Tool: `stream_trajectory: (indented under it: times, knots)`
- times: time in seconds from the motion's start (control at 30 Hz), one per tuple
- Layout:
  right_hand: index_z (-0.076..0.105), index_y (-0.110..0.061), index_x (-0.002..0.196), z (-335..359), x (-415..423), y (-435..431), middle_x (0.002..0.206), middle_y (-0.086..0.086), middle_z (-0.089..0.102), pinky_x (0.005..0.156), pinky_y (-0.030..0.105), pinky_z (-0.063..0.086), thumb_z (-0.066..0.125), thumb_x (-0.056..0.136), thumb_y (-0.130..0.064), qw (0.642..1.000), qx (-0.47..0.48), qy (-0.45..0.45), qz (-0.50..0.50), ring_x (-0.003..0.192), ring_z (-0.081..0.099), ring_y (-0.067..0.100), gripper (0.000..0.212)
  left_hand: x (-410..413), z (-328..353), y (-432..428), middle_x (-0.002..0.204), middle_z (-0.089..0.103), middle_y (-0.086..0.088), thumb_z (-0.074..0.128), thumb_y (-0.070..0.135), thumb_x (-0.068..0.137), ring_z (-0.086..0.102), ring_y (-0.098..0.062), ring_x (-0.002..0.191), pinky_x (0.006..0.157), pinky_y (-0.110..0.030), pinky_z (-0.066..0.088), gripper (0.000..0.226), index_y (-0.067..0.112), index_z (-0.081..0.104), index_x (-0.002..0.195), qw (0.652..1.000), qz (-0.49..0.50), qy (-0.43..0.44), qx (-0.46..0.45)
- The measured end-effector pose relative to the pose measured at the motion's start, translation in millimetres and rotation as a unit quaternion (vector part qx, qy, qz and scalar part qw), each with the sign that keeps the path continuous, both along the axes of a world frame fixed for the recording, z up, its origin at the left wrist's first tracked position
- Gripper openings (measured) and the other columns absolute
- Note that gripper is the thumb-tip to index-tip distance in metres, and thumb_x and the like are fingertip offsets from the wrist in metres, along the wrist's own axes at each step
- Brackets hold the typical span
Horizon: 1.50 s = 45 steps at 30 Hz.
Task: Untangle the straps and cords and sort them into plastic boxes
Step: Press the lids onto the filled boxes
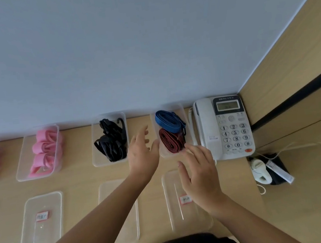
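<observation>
Head camera: left hand (142, 149) and right hand (199, 174), both empty with fingers spread, hover at the clear box (165, 154) beside the telephone (224, 126). Blue strap (168, 120) and red strap (171, 141) lie coiled inside.

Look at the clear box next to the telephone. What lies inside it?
Inside the box lie a coiled blue strap at the far end and a coiled dark red strap nearer. The right hand covers the box's near right corner, so anything there is hidden.
</observation>
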State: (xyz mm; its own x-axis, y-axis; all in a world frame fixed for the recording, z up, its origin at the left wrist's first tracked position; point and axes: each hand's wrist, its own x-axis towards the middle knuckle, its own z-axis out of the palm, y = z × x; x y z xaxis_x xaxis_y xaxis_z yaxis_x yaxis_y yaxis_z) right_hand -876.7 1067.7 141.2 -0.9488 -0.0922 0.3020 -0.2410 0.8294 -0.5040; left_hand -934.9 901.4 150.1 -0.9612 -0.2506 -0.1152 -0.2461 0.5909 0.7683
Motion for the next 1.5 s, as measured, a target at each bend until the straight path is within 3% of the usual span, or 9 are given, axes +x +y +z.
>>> stream_trajectory:
  times: [0.17, 0.3, 0.4, 0.67, 0.77, 0.87, 1.07, 1.3, 1.5]
  knots:
    - [0.067, -0.008, 0.119, -12.0, 56.2, -5.2, 0.132, 0.016, 0.059, 0.102, 0.047, 0.046, 0.067, 0.092, -0.030, 0.995, 0.064, -0.070, -0.007, 0.120, 0.054, 0.036, 0.034, 45.6, 1.8, -7.2, 0.124, 0.062, 0.006, 0.067, 0.020, 0.097, 0.065, -0.009, 0.097, 0.088, -0.028, 0.051, 0.044, 0.020, 0.058, 0.140, 1.000, -0.010, -0.010, 0.022]
    - [0.027, -0.024, 0.154, -19.7, 88.2, -18.7, 0.164, 0.017, 0.010, 0.119, 0.050, 0.024, 0.035, 0.090, -0.073, 0.943, 0.189, -0.272, -0.005, 0.149, 0.013, 0.039, 0.081, 84.9, -6.6, -15.3, 0.122, 0.063, 0.005, 0.067, 0.017, 0.097, 0.064, -0.009, 0.096, 0.081, -0.021, 0.045, 0.040, 0.019, 0.061, 0.136, 0.998, -0.012, -0.034, 0.043]
    - [0.016, -0.028, 0.157, -24.5, 103.3, -25.2, 0.165, 0.016, -0.005, 0.122, 0.050, 0.011, 0.035, 0.087, -0.078, 0.934, 0.210, -0.290, 0.012, 0.151, -0.002, 0.038, 0.088, 103.1, -9.9, -21.1, 0.121, 0.065, 0.004, 0.068, 0.017, 0.096, 0.062, 0.000, 0.089, 0.076, -0.015, 0.043, 0.038, 0.019, 0.063, 0.134, 0.998, 0.001, -0.044, 0.051]
    - [0.031, -0.023, 0.150, -3.8, 97.3, -37.0, 0.164, 0.014, 0.012, 0.115, 0.053, 0.023, 0.046, 0.081, -0.055, 0.938, 0.190, -0.290, 0.011, 0.148, 0.014, 0.035, 0.077, 103.5, 0.2, -30.1, 0.126, 0.065, 0.008, 0.066, 0.027, 0.098, 0.064, -0.009, 0.098, 0.092, -0.041, 0.057, 0.034, 0.022, 0.065, 0.132, 0.993, -0.006, -0.097, 0.064]
    - [0.050, -0.018, 0.139, 10.2, 89.5, -34.6, 0.154, 0.012, 0.035, 0.109, 0.050, 0.033, 0.054, 0.075, -0.052, 0.971, 0.122, -0.207, -0.004, 0.139, 0.033, 0.033, 0.073, 91.3, 3.3, -33.8, 0.122, 0.065, 0.015, 0.065, 0.033, 0.097, 0.064, -0.002, 0.097, 0.082, -0.031, 0.055, 0.033, 0.029, 0.064, 0.130, 0.990, 0.010, -0.114, 0.088]
    - [0.054, -0.017, 0.134, 24.5, 58.4, -30.2, 0.145, 0.009, 0.045, 0.102, 0.051, 0.040, 0.058, 0.074, -0.055, 0.990, 0.096, -0.105, -0.020, 0.132, 0.040, 0.031, 0.071, 67.2, 9.8, -31.9, 0.118, 0.065, 0.014, 0.063, 0.035, 0.099, 0.066, -0.014, 0.105, 0.095, -0.041, 0.056, 0.032, 0.027, 0.064, 0.130, 0.982, 0.034, -0.116, 0.143]
    - [0.045, -0.023, 0.142, 48.2, -38.5, -33.9, 0.151, 0.012, 0.038, 0.099, 0.052, 0.041, 0.056, 0.074, -0.062, 0.984, 0.137, -0.116, -0.014, 0.134, 0.036, 0.035, 0.079, 9.1, 23.5, -12.6, 0.111, 0.071, 0.005, 0.059, 0.041, 0.101, 0.072, -0.016, 0.094, 0.078, -0.037, 0.063, 0.019, 0.029, 0.068, 0.112, 0.958, 0.078, -0.133, 0.242]
    - [0.044, -0.025, 0.144, 21.4, -102.9, -33.5, 0.153, 0.016, 0.035, 0.094, 0.049, 0.037, 0.041, 0.079, -0.074, 0.962, 0.232, -0.143, 0.029, 0.136, 0.033, 0.039, 0.081, -37.2, 15.9, 0.4, 0.113, 0.072, 0.003, 0.066, 0.037, 0.098, 0.073, -0.020, 0.096, 0.092, -0.046, 0.061, 0.034, 0.022, 0.066, 0.128, 0.949, 0.103, -0.163, 0.247]
    - [0.043, -0.027, 0.146, 3.1, -114.1, -25.7, 0.154, 0.018, 0.034, 0.106, 0.058, 0.031, 0.030, 0.085, -0.078, 0.964, 0.220, -0.136, 0.059, 0.141, 0.027, 0.042, 0.081, -55.1, 0.1, 2.0, 0.089, 0.076, 0.000, 0.077, 0.020, 0.090, 0.072, -0.021, 0.083, 0.073, -0.035, 0.058, 0.008, 0.020, 0.074, 0.098, 0.950, 0.157, -0.162, 0.215]
